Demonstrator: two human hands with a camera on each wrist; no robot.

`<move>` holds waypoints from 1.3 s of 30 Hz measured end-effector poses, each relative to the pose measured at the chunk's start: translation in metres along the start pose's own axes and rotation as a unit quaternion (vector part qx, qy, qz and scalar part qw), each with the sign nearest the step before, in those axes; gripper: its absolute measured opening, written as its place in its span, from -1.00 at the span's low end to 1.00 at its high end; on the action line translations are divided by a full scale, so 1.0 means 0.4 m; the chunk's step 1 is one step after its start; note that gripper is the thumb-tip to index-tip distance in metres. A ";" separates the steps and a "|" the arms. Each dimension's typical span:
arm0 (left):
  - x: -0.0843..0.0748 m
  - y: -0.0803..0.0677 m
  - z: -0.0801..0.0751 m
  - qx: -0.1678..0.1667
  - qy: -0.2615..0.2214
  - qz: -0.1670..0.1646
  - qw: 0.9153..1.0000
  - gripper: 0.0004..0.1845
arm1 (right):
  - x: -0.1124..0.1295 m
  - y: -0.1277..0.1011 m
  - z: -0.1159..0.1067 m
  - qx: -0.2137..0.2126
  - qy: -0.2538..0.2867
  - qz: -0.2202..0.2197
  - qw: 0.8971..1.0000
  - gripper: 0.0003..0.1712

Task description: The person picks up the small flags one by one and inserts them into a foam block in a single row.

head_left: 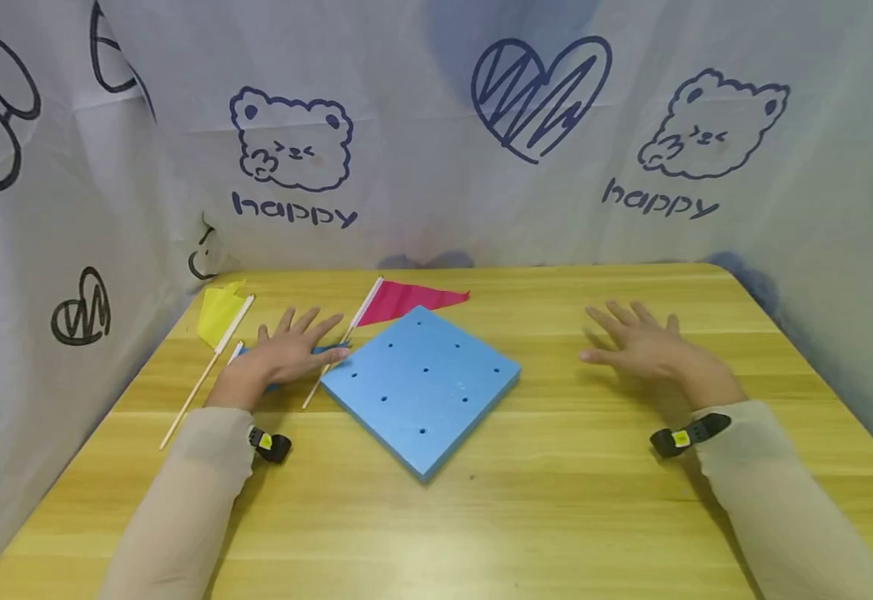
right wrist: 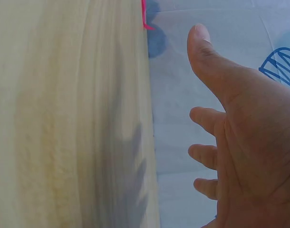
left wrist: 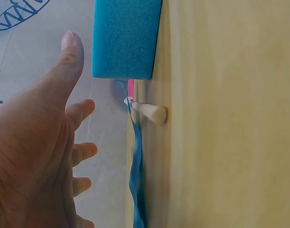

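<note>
The left hand [head_left: 286, 354] has a slack grip: its fingers are spread and nearly straight, and they hold nothing. In the left wrist view the palm [left wrist: 31, 156] hangs a little off the table, not pressed flat. Under it lies the blue flag [head_left: 321, 350], of which only a strip of cloth shows past the fingertips, just beside the left corner of the blue foam block [head_left: 423, 387]. The same cloth shows as a thin blue edge in the left wrist view [left wrist: 134, 171], next to the round end of a wooden stick [left wrist: 152, 113].

The right hand [head_left: 642, 346] is also empty, fingers splayed and relaxed, hovering over bare table [head_left: 556, 500] well to the right of the foam block. The right wrist view shows its thumb [right wrist: 209, 61] lifted and the fingers loosely apart, with their shadow on the wood.

The foam block lies flat near the table's middle, turned so one corner points at the person, and small round holes dot its top. The red flag [head_left: 413, 300] lies just behind the block's far corner; its pale stick runs down past the block's left side, close to the left hand's fingertips. The yellow flag [head_left: 220, 315] lies farther left of the block, beyond the left hand, its long stick slanting toward the table's left edge.

A white printed cloth [head_left: 436, 133] with bears, hearts and the word "happy" stands behind the block.
</note>
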State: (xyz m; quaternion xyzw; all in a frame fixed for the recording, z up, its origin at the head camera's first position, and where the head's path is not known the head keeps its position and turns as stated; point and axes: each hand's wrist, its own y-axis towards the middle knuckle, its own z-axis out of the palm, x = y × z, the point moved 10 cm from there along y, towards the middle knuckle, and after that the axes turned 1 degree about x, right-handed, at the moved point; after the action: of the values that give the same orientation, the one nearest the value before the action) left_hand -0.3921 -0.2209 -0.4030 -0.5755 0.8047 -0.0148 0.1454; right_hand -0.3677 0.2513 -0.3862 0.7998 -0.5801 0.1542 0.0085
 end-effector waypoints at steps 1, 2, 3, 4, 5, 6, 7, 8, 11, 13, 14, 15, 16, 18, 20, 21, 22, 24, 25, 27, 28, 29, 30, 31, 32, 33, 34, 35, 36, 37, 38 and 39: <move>-0.001 0.000 -0.001 -0.001 0.001 0.001 1.000 -0.05 | -0.001 0.001 0.000 -0.001 -0.001 -0.001 1.000 0.10; -0.003 0.000 -0.001 -0.001 0.001 0.001 1.000 -0.05 | -0.002 0.001 0.000 -0.002 -0.001 -0.001 1.000 0.11; -0.004 -0.001 -0.002 -0.002 0.001 0.001 1.000 -0.05 | -0.004 0.001 0.000 -0.004 -0.001 -0.001 1.000 0.11; -0.005 -0.001 0.000 -0.002 0.000 0.001 1.000 -0.06 | -0.005 0.003 0.003 -0.005 -0.001 -0.001 1.000 0.11; -0.007 -0.002 0.000 -0.003 -0.001 0.001 1.000 -0.06 | -0.007 0.004 0.006 -0.005 -0.002 -0.002 1.000 0.11; -0.009 -0.003 0.000 -0.003 -0.003 0.001 1.000 -0.06 | -0.007 0.004 0.008 -0.005 -0.002 -0.002 1.000 0.11; -0.011 -0.005 0.000 -0.003 -0.005 0.001 1.000 -0.06 | -0.007 0.005 0.010 -0.005 -0.003 -0.002 1.000 0.12; -0.014 -0.006 -0.002 -0.003 -0.007 0.001 1.000 -0.06 | -0.006 0.006 0.011 -0.005 -0.004 -0.003 1.000 0.12; -0.024 -0.005 -0.005 -0.006 -0.008 0.004 1.000 -0.07 | -0.003 0.009 0.009 -0.011 -0.015 -0.009 1.000 0.12; -0.031 -0.003 -0.011 -0.015 -0.005 0.007 1.000 -0.08 | 0.003 0.013 0.005 -0.019 -0.014 -0.017 1.000 0.11; -0.035 -0.002 -0.013 -0.019 -0.004 0.009 1.000 -0.08 | 0.007 0.015 0.003 -0.022 -0.013 -0.023 0.999 0.10; -0.039 -0.002 -0.014 -0.023 -0.001 0.011 1.000 -0.08 | 0.012 0.016 0.003 -0.024 -0.011 -0.029 0.999 0.10; -0.042 -0.002 -0.016 -0.027 0.000 0.014 1.000 -0.08 | 0.017 0.018 0.003 -0.025 -0.008 -0.036 0.999 0.10; -0.050 -0.004 -0.014 -0.028 0.003 0.018 0.999 -0.08 | 0.027 0.019 0.010 -0.019 0.001 -0.047 0.999 0.10; -0.060 -0.007 -0.007 -0.023 0.005 0.024 0.999 -0.07 | 0.037 0.021 0.016 -0.016 0.003 -0.058 0.998 0.11; -0.064 -0.008 -0.005 -0.020 0.004 0.026 0.999 -0.07 | 0.044 0.023 0.018 -0.017 0.002 -0.063 0.998 0.10; -0.070 -0.009 -0.004 -0.018 0.003 0.029 0.999 -0.07 | 0.050 0.024 0.018 -0.019 0.000 -0.069 0.997 0.10; -0.084 -0.008 -0.005 -0.019 0.005 0.036 0.999 -0.08 | 0.066 0.029 0.015 -0.028 0.001 -0.080 0.996 0.09; -0.088 -0.011 -0.008 -0.021 0.002 0.038 0.999 -0.08 | 0.079 0.035 0.012 -0.031 0.002 -0.087 0.996 0.09; -0.098 -0.015 -0.014 -0.025 -0.002 0.043 0.999 -0.09 | 0.105 0.046 0.008 -0.036 0.005 -0.102 0.994 0.09; -0.105 -0.016 -0.014 -0.026 -0.004 0.047 0.999 -0.09 | 0.118 0.052 0.007 -0.036 0.009 -0.108 0.993 0.10; -0.111 -0.017 -0.012 -0.026 -0.006 0.049 0.998 -0.09 | 0.129 0.056 0.007 -0.036 0.011 -0.115 0.993 0.10; -0.119 -0.017 -0.010 -0.025 -0.010 0.054 0.998 -0.09 | 0.140 0.060 0.007 -0.038 0.014 -0.121 0.992 0.10; -0.126 -0.017 -0.006 -0.024 -0.011 0.057 0.998 -0.09 | 0.151 0.064 0.006 -0.040 0.012 -0.128 0.991 0.10; -0.134 -0.018 -0.003 -0.024 -0.012 0.061 0.998 -0.09 | 0.161 0.067 0.006 -0.041 0.012 -0.136 0.990 0.09; -0.141 -0.017 0.002 -0.023 -0.012 0.065 0.998 -0.09 | 0.172 0.071 0.007 -0.043 0.009 -0.143 0.989 0.09; -0.148 -0.018 0.005 -0.022 -0.014 0.070 0.997 -0.09 | 0.183 0.075 0.008 -0.044 0.007 -0.151 0.988 0.09; -0.154 -0.019 0.006 -0.021 -0.011 0.072 0.997 -0.08 | 0.195 0.080 0.010 -0.046 0.001 -0.160 0.986 0.09; -0.159 -0.019 0.007 -0.021 -0.009 0.076 0.997 -0.08 | 0.210 0.084 0.011 -0.046 -0.002 -0.171 0.984 0.09; -0.163 -0.022 0.007 -0.021 -0.008 0.077 0.997 -0.08 | 0.224 0.089 0.013 -0.045 -0.005 -0.180 0.983 0.09; -0.166 -0.024 0.005 -0.021 -0.007 0.078 0.997 -0.08 | 0.239 0.094 0.015 -0.043 -0.006 -0.190 0.981 0.08; -0.167 -0.027 0.003 -0.021 -0.004 0.079 0.997 -0.08 | 0.254 0.099 0.017 -0.042 -0.008 -0.198 0.979 0.09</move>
State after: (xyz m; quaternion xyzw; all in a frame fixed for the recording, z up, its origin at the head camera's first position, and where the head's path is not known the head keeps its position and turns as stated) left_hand -0.3621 -0.1620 -0.3877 -0.5134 0.8469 0.0157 0.1374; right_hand -0.3744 0.1429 -0.3731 0.8990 -0.4160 0.1189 0.0682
